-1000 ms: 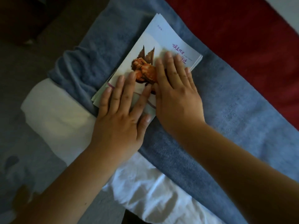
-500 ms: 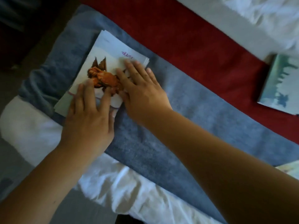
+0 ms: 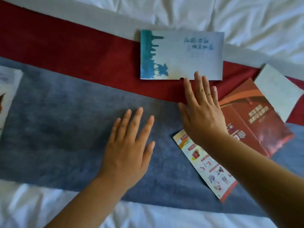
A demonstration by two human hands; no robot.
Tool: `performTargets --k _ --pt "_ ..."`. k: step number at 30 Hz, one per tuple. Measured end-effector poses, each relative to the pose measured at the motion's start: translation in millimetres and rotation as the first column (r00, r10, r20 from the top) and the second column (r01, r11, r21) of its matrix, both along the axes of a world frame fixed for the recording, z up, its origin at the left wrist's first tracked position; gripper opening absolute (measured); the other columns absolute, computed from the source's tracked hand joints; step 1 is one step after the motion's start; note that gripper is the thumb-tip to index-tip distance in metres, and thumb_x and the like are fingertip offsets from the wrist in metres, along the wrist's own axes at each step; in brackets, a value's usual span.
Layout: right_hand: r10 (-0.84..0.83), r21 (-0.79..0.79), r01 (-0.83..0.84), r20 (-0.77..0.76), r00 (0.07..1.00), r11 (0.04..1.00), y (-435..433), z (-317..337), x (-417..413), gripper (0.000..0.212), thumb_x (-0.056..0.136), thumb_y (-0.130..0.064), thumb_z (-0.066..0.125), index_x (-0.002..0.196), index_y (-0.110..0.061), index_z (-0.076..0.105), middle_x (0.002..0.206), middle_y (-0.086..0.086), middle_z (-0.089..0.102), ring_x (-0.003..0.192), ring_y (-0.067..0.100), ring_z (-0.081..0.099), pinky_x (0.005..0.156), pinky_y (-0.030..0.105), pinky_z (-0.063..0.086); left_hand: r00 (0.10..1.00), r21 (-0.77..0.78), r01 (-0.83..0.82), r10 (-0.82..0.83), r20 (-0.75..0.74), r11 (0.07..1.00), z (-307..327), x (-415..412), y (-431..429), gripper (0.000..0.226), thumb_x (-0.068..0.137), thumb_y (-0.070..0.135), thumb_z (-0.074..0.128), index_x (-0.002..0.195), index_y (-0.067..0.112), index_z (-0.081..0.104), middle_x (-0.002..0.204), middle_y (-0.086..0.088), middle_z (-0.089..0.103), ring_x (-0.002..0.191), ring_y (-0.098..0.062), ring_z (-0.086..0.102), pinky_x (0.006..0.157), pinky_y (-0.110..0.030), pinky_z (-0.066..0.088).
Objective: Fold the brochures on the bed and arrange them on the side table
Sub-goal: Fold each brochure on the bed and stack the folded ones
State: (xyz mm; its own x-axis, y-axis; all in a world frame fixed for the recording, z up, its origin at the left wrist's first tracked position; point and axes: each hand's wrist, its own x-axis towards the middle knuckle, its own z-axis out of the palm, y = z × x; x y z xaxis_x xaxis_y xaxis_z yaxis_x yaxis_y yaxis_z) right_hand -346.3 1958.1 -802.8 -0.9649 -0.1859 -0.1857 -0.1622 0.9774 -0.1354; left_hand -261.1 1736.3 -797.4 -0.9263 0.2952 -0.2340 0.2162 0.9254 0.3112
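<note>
While your left hand (image 3: 130,145) sits palm-down over the grey-blue felt bed runner (image 3: 57,125), fingers straight and slightly spread and holding nothing, your right hand (image 3: 203,112) reaches toward 12 o'clock. It is palm-down too, fingers straight and nearly together, thumb out toward 9 o'clock. Can't tell if the left palm rests or hovers. Right fingertips (image 3: 196,78) overlap the near edge of the blue-and-white skyline-print brochure (image 3: 181,53); contact unclear. That brochure lies flat at 12 o'clock, across the dark red fabric band (image 3: 82,51) and the white bed sheet (image 3: 230,15). Open red glossy brochure (image 3: 256,122) lies at 3 o'clock, just beside your right hand. White folded paper (image 3: 278,89) at 2 o'clock sits against its far corner. Narrow orange-and-yellow picture leaflet (image 3: 205,165) lies at 5 o'clock, running under your right forearm. Folded white brochure with brown print (image 3: 8,89) is cut off at the 9 o'clock edge.
</note>
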Motion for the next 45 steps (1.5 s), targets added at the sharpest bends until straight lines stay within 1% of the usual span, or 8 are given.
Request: performTargets --k 4,13,22,27,31,34,41,45 --pt "-0.143 0.005 0.143 0.054 0.988 0.99 76.8 -0.2 38.2 0.064 0.112 -0.042 0.028 0.167 -0.018 0.004 0.173 0.008 -0.011 0.158 0.023 -0.016 0.127 0.038 -0.012 0.992 0.011 0.12 -0.121 0.023 0.993 -0.6 5.6 84.4 0.064 0.102 0.046 0.04 0.16 0.019 0.033 0.17 -0.014 0.017 0.156 -0.038 0.019 0.121 -0.059 0.028" --pt "-0.373 -0.084 0.378 0.062 0.926 0.922 189.6 -8.2 84.8 0.067 0.107 -0.056 0.024 0.167 -0.028 0.012 0.174 0.007 -0.007 0.159 0.024 -0.015 0.127 0.041 -0.011 0.951 -0.056 0.305 -0.301 0.069 0.951 -8.2 38.2 173.6 0.07 0.101 0.054 0.037 0.161 0.019 0.03 0.169 -0.023 0.012 0.156 -0.044 0.007 0.122 -0.063 0.021" --pt "-0.506 -0.124 0.508 0.049 0.861 0.852 175.9 -15.4 102.0 0.069 0.107 -0.056 0.024 0.167 -0.025 0.007 0.174 0.009 -0.009 0.159 0.027 -0.016 0.128 0.044 -0.012 0.94 -0.156 0.341 -0.336 0.06 0.927 -20.9 17.2 164.5 0.068 0.103 0.062 0.027 0.164 0.034 0.014 0.173 -0.008 0.001 0.158 -0.036 -0.002 0.126 -0.059 0.009" --pt "-0.555 -0.114 0.562 0.091 0.827 0.819 142.4 -10.3 95.7 0.071 0.106 -0.056 0.021 0.167 -0.023 0.005 0.172 0.014 -0.013 0.157 0.032 -0.022 0.124 0.045 -0.02 0.962 -0.199 0.273 -0.269 0.049 0.941 -16.8 -8.8 132.5 0.066 0.102 0.052 0.034 0.163 0.04 0.011 0.173 -0.008 -0.002 0.158 -0.035 0.003 0.124 -0.062 0.009" --pt "-0.468 -0.12 0.468 0.03 0.883 0.876 104.2 -3.3 103.4 0.059 0.107 -0.051 0.035 0.163 -0.034 0.027 0.171 0.025 0.0 0.156 0.043 -0.016 0.125 0.046 -0.019 0.984 -0.207 0.177 -0.172 0.041 0.962 -13.5 -37.7 94.6 0.08 0.101 0.023 0.049 0.162 0.043 0.003 0.171 -0.005 -0.016 0.158 -0.035 -0.006 0.125 -0.061 0.002" --pt "-0.35 -0.121 0.345 -0.024 0.937 0.931 77.9 -4.6 105.9 0.055 0.107 -0.048 0.04 0.158 -0.028 0.042 0.169 0.027 0.013 0.158 0.045 -0.005 0.128 0.049 -0.011 0.991 -0.222 0.131 -0.125 0.039 0.966 -8.5 -47.5 63.2 0.092 0.094 0.012 0.052 0.163 0.041 -0.003 0.171 -0.003 -0.018 0.158 -0.033 -0.008 0.125 -0.057 -0.002" --pt "-0.236 -0.175 0.24 0.04 0.971 0.955 10.8 -18.4 99.0 0.057 0.106 -0.034 0.035 0.162 -0.028 0.031 0.173 0.015 0.005 0.159 0.037 -0.008 0.128 0.043 -0.013 0.995 -0.149 0.049 -0.035 0.095 0.988 -10.2 -28.7 -10.6 0.067 0.101 0.034 0.026 0.163 0.04 -0.001 0.172 -0.003 -0.013 0.158 -0.023 -0.01 0.127 -0.054 -0.002" --pt "-0.16 -0.17 0.171 0.073 0.984 0.97 -21.9 -17.4 98.3 0.057 0.109 -0.044 0.027 0.165 -0.032 0.021 0.174 0.013 0.001 0.159 0.035 -0.01 0.129 0.045 -0.009 0.999 -0.169 -0.006 0.013 0.041 0.986 -12.3 -11.5 -44.2 0.068 0.102 0.044 0.023 0.165 0.023 0.006 0.172 -0.01 -0.007 0.159 -0.027 -0.005 0.128 -0.051 -0.001"
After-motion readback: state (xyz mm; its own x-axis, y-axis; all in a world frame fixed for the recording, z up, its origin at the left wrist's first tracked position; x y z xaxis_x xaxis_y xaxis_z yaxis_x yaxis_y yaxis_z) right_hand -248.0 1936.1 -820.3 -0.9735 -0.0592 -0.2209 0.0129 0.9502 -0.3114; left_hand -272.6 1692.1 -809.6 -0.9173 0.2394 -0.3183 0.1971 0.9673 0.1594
